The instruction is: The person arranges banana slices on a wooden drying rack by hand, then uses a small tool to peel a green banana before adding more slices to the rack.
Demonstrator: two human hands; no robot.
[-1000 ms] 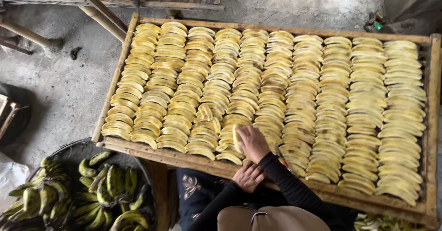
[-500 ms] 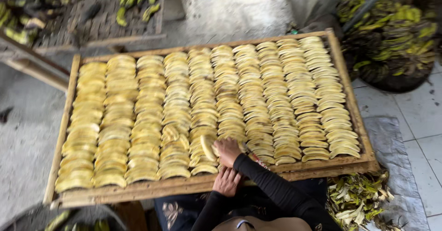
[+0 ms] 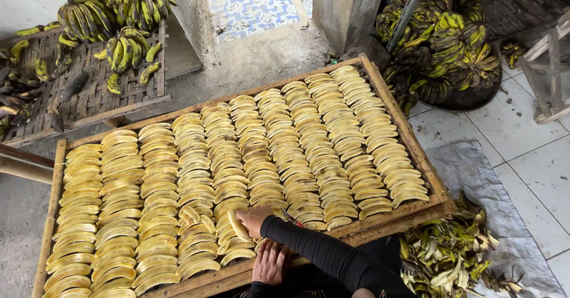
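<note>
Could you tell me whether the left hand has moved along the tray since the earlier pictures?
No: the left hand stays on the tray's near rail.

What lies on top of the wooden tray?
The wooden tray carries overlapping rows of peeled banana slices. The right hand holds one slice; the left hand rests on the near rim. The tray's floor is covered.

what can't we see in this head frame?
- Left hand: flat on the tray rim, underside hidden.
- Right hand: on a banana slice; fingers mostly covered by the hand's back, grip unclear.
- Red object behind the right wrist: too small to identify.
- Tray's near-left corner: cut off by the bottom edge.
- Peel pile: partly cut by the bottom edge.
</note>
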